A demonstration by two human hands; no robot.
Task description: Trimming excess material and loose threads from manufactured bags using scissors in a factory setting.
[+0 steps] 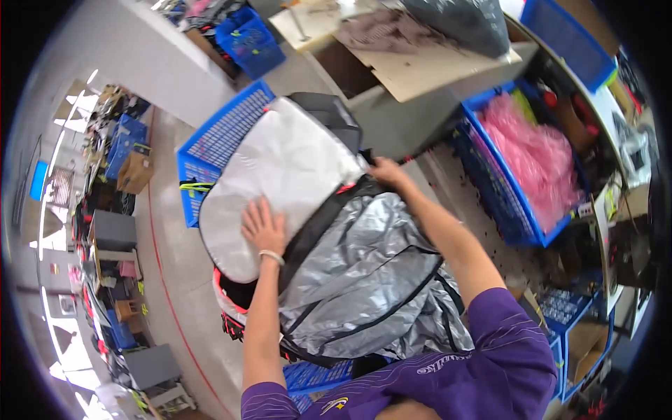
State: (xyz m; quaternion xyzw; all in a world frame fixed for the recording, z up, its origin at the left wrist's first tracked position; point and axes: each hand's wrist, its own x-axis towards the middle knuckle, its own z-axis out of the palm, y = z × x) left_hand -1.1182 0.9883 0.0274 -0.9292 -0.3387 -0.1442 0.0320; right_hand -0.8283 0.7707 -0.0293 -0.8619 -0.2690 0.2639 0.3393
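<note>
- At far left, a floor [175, 280] with a thin red line is seen, and chairs and boxes are ranged along its edge.
- Just right of that, a blue crate [217, 140] is seen, tilted, with the bag's pale panel lying partly over it.
- A bag [336, 245] is spread across the middle of the view, on the crate and on further blue crates below it.
- Two surfaces are shown by the bag: a pale grey, matt panel [287, 168] at upper left and a crinkled, shiny silver panel [371, 273] at lower right.
- The two panels are parted by a black band; thin black seams run across the silver, and red trim shows at the lower left edge.
- The left hand [264, 227] is laid flat, fingers spread, on the pale panel; nothing is clamped.
- The right hand [387, 173] is closed on the bag's top edge, where the two panels meet.
- The hands are held well apart.
- At right, a second blue crate [500, 203] holds pink plastic [535, 157].
- Above it, cardboard [420, 66] lies under a grey sack [462, 21].
</note>
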